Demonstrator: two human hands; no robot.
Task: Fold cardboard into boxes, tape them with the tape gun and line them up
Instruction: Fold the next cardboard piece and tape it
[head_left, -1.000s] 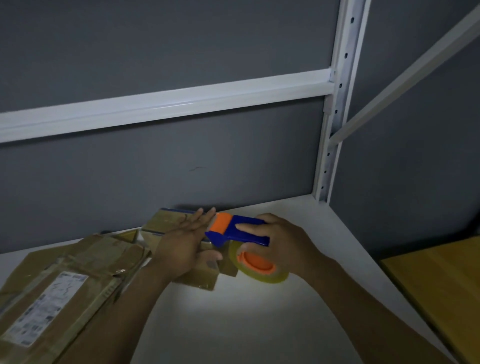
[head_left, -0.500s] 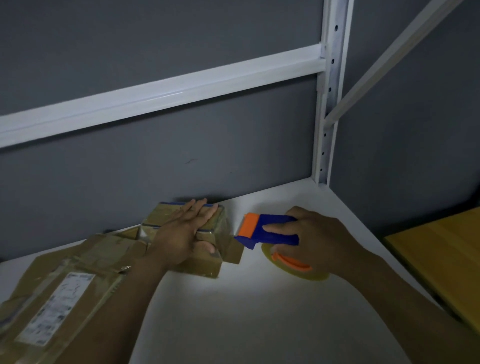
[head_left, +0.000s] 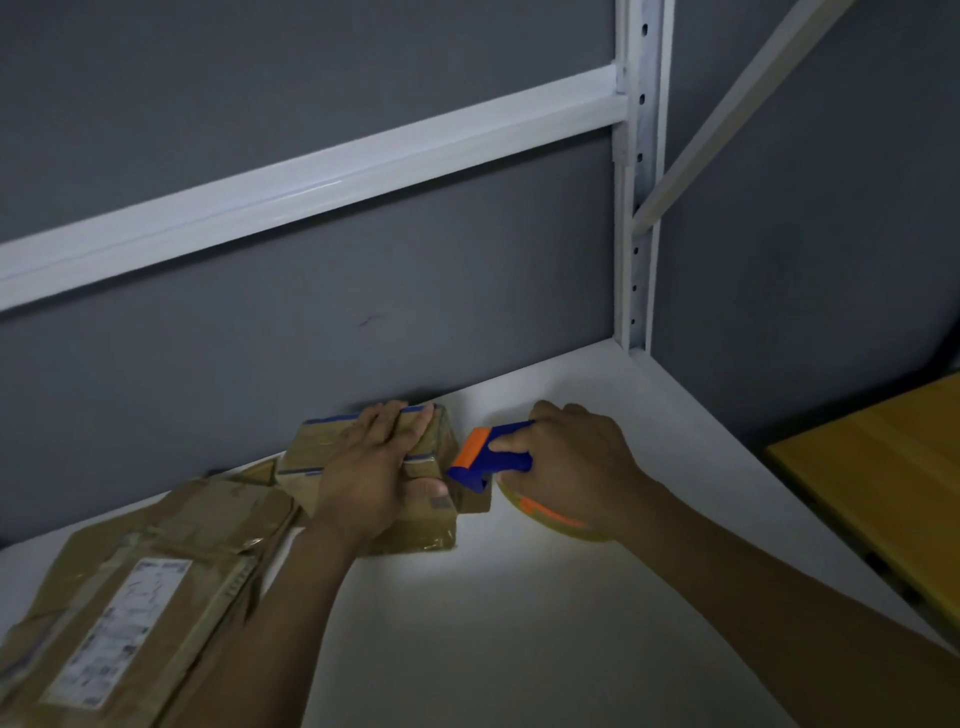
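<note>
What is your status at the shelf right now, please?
Left hand presses flat on box. Right hand grips tape gun at box's right end. Flat cardboard lies left, out of the way.

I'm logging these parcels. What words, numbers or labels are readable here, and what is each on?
Nothing here can be read.
White label on the flattened cardboard: printed lines and dark blocks, too blurred to read.
Grey sticker on the small box under the left hand: too small to read.
Tape gun in the right hand: no text visible.
</note>
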